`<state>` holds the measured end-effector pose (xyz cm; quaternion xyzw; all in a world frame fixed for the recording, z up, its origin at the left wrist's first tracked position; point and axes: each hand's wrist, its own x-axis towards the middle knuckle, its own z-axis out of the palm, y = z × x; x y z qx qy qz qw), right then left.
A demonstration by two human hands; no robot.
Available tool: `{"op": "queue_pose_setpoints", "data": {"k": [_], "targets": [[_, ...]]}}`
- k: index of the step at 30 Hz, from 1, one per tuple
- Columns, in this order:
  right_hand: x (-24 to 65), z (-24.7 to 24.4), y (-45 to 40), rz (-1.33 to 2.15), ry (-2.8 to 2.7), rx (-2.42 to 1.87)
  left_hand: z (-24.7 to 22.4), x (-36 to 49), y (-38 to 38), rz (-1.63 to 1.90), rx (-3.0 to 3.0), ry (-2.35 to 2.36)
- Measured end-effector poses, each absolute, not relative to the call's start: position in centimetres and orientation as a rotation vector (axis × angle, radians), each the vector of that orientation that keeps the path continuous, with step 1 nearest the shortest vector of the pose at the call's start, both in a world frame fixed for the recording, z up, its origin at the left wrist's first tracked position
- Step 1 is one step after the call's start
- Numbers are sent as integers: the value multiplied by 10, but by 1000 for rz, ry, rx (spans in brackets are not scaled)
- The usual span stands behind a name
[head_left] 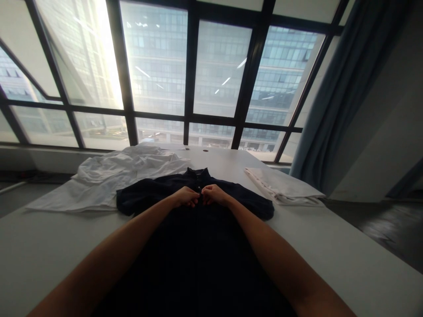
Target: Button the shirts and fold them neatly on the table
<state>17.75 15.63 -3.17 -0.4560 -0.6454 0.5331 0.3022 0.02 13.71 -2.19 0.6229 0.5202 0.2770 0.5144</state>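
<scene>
Both the left hand (187,197) and right hand (214,194) pinch the placket (198,181) of a dark short-sleeved shirt (198,222), nearly meeting below its collar (202,172); it lies face-up on the table (317,246), sleeves (253,200) spread, seemingly to leave the front within easy reach.

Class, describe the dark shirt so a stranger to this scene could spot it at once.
Find the white table below the windows. On it, between a rumpled cloth on the left and a folded cloth on the right, lies the shirt. Both cloths are white; it alone is dark, with the left hand and right hand at its front.
</scene>
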Motion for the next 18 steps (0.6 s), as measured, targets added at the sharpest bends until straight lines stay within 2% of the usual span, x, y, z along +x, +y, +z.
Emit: {"op": "queue_pose_setpoints", "data": {"k": [8, 18], "targets": [[186, -35, 159, 1537, -1694, -1100, -23, 1, 136, 655, 1488, 1252], [176, -46, 158, 1037, -1943, -1176, -33, 6, 139, 694, 1555, 1297]]}}
